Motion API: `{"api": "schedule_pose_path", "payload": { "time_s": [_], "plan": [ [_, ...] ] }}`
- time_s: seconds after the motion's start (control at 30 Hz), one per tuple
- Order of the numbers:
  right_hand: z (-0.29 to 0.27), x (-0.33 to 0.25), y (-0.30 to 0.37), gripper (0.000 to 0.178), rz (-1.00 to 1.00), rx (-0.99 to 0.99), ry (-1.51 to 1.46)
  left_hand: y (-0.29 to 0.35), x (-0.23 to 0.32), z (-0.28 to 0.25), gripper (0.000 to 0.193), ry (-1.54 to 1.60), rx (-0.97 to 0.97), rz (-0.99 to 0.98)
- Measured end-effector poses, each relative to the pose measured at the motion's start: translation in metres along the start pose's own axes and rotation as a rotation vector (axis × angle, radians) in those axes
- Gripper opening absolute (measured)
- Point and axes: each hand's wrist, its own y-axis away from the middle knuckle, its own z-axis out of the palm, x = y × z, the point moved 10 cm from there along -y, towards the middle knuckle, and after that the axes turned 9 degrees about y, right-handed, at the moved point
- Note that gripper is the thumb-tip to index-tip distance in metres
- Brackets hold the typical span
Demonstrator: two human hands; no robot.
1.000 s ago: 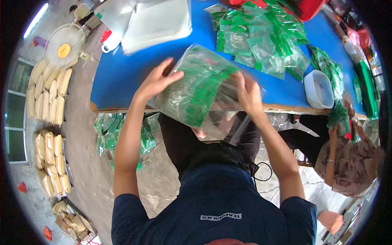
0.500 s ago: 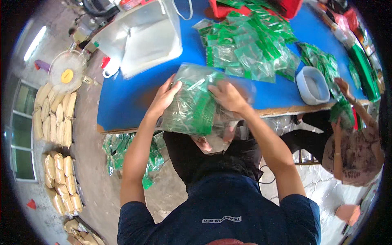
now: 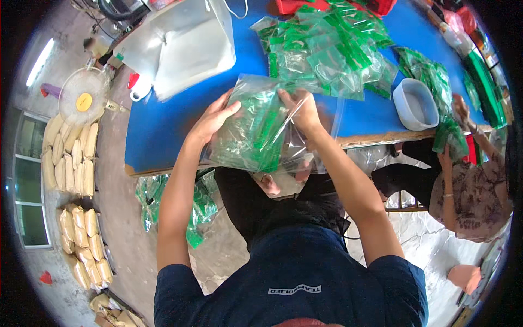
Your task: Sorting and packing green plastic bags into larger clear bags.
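At the table's front edge I hold a large clear plastic bag (image 3: 239, 143) with green-and-clear packets (image 3: 267, 128) inside it. My left hand (image 3: 214, 117) grips the bag's left side, thumb on top and fingers underneath. My right hand (image 3: 301, 110) is closed at the upper right of the packets, fingers curled. Loose clear film spreads around that wrist, so the hand seems to be within the bag's mouth. A heap of flat green-and-clear packets (image 3: 327, 52) lies on the table just beyond my hands.
On the blue table (image 3: 158, 128) are a translucent bin (image 3: 196, 60), a red-and-white bottle (image 3: 140, 90), a white tub (image 3: 415, 106) and a red tray (image 3: 294, 6). At right, a co-worker's hands (image 3: 462, 111) hold green packets. More green packets (image 3: 201, 210) hang below the table's left side.
The bag has spread out wider to the right around my right wrist. Both hands keep their hold with little movement, and the view has shifted slightly.
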Motion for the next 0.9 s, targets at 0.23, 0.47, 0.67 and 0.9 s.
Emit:
{"api": "schedule_pose_path", "payload": {
  "time_s": [0.23, 0.47, 0.67, 0.9],
  "plan": [
    [0.014, 0.014, -0.015, 0.053, -0.098, -0.161, -0.157, 0.002, 0.014, 0.017, 0.069, 0.219, -0.045, 0.061],
    [0.009, -0.002, -0.001, 0.066, -0.007, -0.105, 0.183, -0.006, -0.002, -0.012, 0.06, -0.143, 0.213, 0.046],
    [0.007, -0.009, 0.021, 0.045, -0.021, -0.544, 0.064, 0.01, -0.015, -0.021, 0.067, 0.124, 0.23, -0.055],
    [0.068, -0.036, 0.128, 0.054, 0.379, -1.16, -0.872, 0.014, 0.009, -0.025, 0.078, -0.293, 0.143, -0.012]
  ]
}}
